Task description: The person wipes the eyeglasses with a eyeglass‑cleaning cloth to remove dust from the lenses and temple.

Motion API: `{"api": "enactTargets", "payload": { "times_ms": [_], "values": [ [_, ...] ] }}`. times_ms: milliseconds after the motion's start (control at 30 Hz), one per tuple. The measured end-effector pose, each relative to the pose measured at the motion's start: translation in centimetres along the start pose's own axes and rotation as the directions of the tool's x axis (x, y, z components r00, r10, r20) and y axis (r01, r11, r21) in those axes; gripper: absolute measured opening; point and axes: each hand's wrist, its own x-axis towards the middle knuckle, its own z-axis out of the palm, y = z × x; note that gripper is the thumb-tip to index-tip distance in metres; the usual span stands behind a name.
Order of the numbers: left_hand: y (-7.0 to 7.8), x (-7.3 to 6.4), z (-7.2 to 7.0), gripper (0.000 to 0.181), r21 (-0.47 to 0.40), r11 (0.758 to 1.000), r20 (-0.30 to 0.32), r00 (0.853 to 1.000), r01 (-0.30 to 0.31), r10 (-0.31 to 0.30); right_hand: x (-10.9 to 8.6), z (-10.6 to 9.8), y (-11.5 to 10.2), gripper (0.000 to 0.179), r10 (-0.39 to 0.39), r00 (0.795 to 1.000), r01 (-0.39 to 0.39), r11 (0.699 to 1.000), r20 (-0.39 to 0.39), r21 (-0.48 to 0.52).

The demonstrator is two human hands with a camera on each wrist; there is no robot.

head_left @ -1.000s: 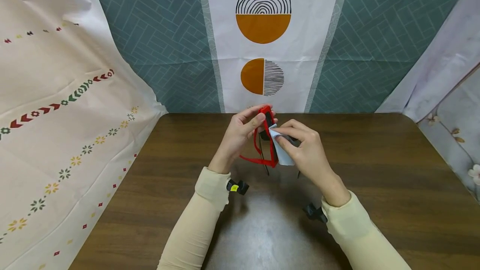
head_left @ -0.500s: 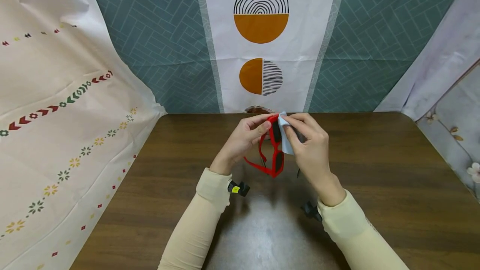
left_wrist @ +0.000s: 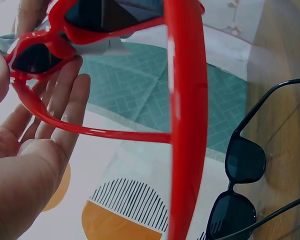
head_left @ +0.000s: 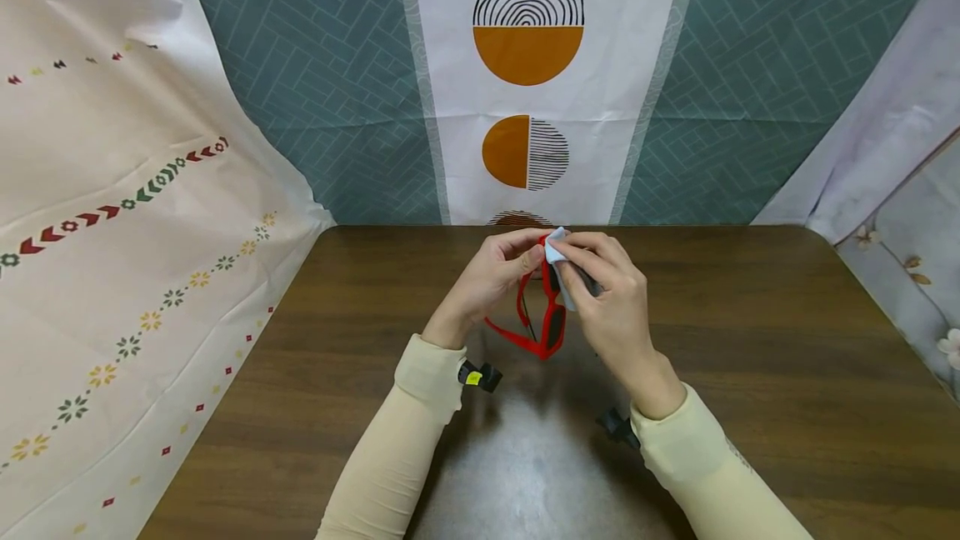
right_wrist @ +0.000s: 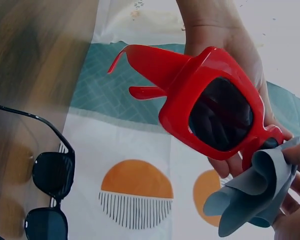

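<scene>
Red-framed sunglasses [head_left: 542, 348] with dark lenses are held up above the table, their temples unfolded toward the left. My left hand [head_left: 483, 280] grips them by one end of the front, thumb on the near side. In my right hand [head_left: 621, 307], thumb and fingers pinch a light blue cloth [right_wrist: 250, 195]. That cloth is bunched against the lens at the end my left hand grips, covering most of it. The other lens [right_wrist: 222, 115] shows bare in the right wrist view.
A pair of black sunglasses [left_wrist: 245, 160] stands on the brown wooden table [head_left: 315, 407] beyond the hands, mostly hidden in the head view. Patterned cloths [head_left: 352, 107] hang behind the table and at its sides.
The red sunglasses have turned and shifted slightly right and lower. The cloth has moved from mid-frame to the upper end, and my right hand's fingers have moved with it.
</scene>
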Motion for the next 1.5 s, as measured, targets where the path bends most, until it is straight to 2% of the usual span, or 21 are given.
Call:
{"api": "enactTargets", "payload": {
  "times_ms": [200,433,600,767,900,1033,1100,1200,1367,1500],
  "values": [
    [0.1,0.1,0.0,0.089,0.014,1.000,-0.041,0.999,-0.021,0.021,0.0,0.0,0.1,0.029,-0.032,0.999,0.032,0.999,0.016,0.007],
    [0.3,0.0,-0.1,0.092,-0.073,0.997,-0.129,0.991,-0.040,0.030,0.0,0.0,0.1,0.031,-0.067,0.996,0.066,0.998,0.053,0.023],
    [0.6,0.0,-0.3,0.089,-0.136,0.986,-0.203,0.976,-0.100,0.071,0.0,0.0,0.3,0.034,-0.093,0.990,0.093,0.996,0.103,0.003],
    [0.9,-0.1,-0.7,0.085,-0.156,0.975,-0.231,0.966,-0.157,0.118,-0.2,-0.1,0.8,0.032,-0.093,0.984,0.099,0.995,0.152,-0.032],
    [1.0,0.0,-0.8,0.082,-0.171,0.973,-0.222,0.968,-0.157,0.117,0.0,-0.4,0.9,0.029,-0.058,0.987,0.064,0.997,0.148,-0.038],
    [0.9,0.0,-0.6,0.086,-0.141,0.985,-0.174,0.982,-0.097,0.072,0.3,-0.8,0.6,0.026,-0.006,0.999,0.007,1.000,0.032,-0.019],
    [0.7,0.0,-0.4,0.088,-0.106,0.992,-0.137,0.989,-0.062,0.047,0.5,-1.0,0.4,0.024,0.001,0.999,-0.001,1.000,-0.037,-0.014],
    [0.5,0.0,-0.1,0.089,-0.046,0.999,-0.088,0.996,-0.029,0.025,0.4,-0.9,0.3,0.024,-0.012,0.995,0.009,1.000,-0.100,-0.028],
    [0.3,0.0,0.0,0.092,0.016,1.000,-0.033,0.999,0.003,-0.002,0.2,-0.3,0.3,0.025,-0.059,0.995,0.056,0.998,-0.083,-0.037],
    [0.2,0.1,0.1,0.094,0.043,0.999,-0.018,1.000,0.006,-0.006,0.1,0.0,0.5,0.027,-0.076,0.995,0.072,0.996,-0.061,-0.053]
  ]
}}
